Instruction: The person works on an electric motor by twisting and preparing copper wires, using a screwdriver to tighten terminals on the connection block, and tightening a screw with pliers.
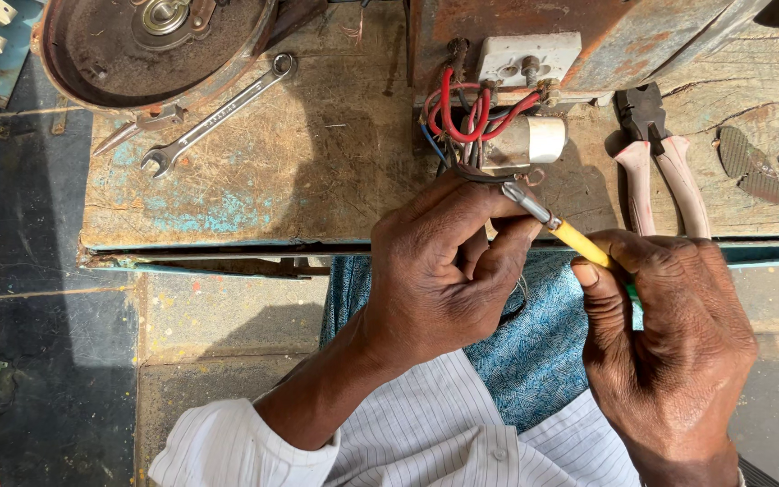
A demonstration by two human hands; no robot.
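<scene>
Both hands busy: left hand (448, 271) pinched dark wires (471, 176), right hand (669, 334) gripped yellow-handled metal-tipped screwdriver (552, 221); best kept steady (tip near red wire bundle (462, 113)).

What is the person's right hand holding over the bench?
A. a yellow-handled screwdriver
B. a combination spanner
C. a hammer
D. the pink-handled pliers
A: the right hand grips a yellow-handled screwdriver, its metal tip pointing toward the left hand by the red wires; the spanner and pliers lie untouched on the wooden bench.
</scene>
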